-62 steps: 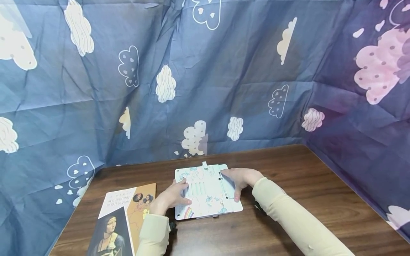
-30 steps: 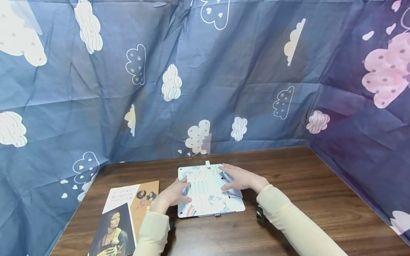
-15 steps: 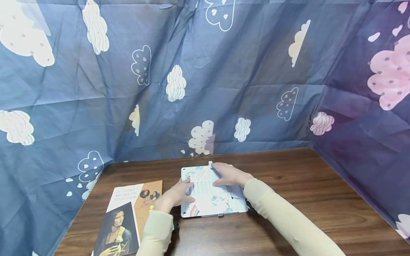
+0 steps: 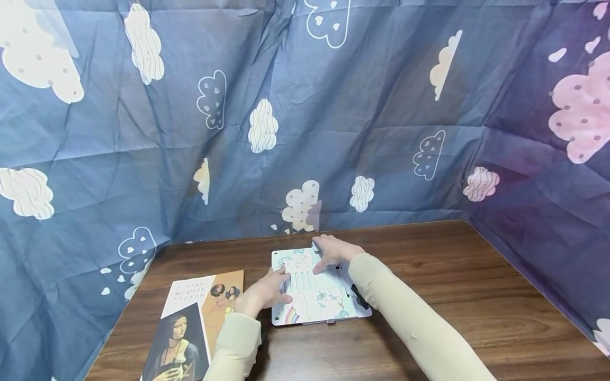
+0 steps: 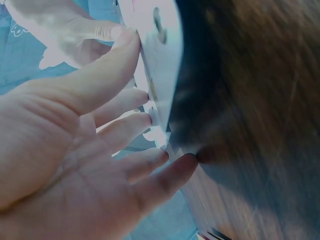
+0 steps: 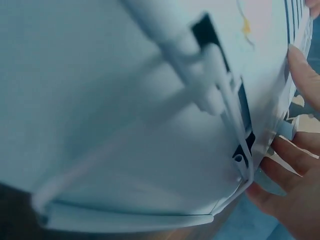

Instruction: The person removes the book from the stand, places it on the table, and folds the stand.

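A white book stand (image 4: 310, 312) printed with unicorns and a rainbow lies on the table. It has slots in its middle and a wire support (image 6: 230, 100) near its right end. At its left edge is my left hand (image 4: 264, 291), fingers spread and nearly straight; in the left wrist view the thumb and fingertips touch that edge. My right hand (image 4: 335, 248) holds the far edge, thumb on the face and fingers bent around the small clip (image 6: 287, 129) there. The right hand hides part of the clip in the head view.
To the left lies a book (image 4: 190, 323) with portraits on its cover. The brown wooden table (image 4: 452, 286) extends to the right. A blue curtain (image 4: 305, 132) with cloud prints hangs behind it and along the sides.
My right hand has moved left from the wire support at the stand's right end to the far edge near the clip. The left hand stays at the left edge. The whole view shifts slightly.
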`<state>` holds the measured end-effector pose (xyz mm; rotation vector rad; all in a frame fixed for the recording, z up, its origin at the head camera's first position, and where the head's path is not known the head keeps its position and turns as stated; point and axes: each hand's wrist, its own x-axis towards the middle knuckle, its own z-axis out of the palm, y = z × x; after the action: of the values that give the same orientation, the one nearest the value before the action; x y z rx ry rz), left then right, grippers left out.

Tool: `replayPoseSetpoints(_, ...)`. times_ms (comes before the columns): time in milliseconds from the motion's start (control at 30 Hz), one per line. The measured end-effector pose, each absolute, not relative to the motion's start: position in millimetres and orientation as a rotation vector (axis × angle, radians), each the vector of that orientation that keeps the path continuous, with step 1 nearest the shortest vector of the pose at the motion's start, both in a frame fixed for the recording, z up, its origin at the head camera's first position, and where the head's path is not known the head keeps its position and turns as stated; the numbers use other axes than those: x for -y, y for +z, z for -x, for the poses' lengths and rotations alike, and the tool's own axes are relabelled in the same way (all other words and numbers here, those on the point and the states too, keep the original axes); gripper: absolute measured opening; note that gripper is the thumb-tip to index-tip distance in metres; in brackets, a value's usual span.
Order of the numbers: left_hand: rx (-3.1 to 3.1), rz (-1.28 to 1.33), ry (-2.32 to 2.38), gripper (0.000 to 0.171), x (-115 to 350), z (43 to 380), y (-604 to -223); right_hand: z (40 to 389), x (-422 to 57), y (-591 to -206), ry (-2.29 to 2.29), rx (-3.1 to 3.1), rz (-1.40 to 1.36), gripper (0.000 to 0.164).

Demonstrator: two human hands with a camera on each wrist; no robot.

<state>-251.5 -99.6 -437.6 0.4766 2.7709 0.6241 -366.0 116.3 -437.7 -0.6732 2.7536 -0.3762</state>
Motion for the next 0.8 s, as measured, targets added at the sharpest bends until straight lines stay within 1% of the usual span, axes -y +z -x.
replayPoseSetpoints(133,-2.782,-0.499,0.588,0.060,99.2,251.5,-438.1,370.0,-116.0,-435.8,-0.349,-2.740,0.598,0.106)
replayPoseSetpoints(467,-2.773,-0.466,0.574,0.061,95.2,248.2,-436.9,371.9,-115.6,-437.8,-0.318,-2.735,0.544,0.094)
replayPoseSetpoints(700,-2.778,-0.474,0.550,0.060,95.7,248.3,-435.3,370.1,-116.0,-439.3,-0.316,-2.758,0.534,0.093)
replayPoseSetpoints(800,-2.777,-0.485,0.545,0.061,96.5,250.2,-435.9,368.0,-116.7,-437.8,-0.310,-2.765,0.548,0.096)
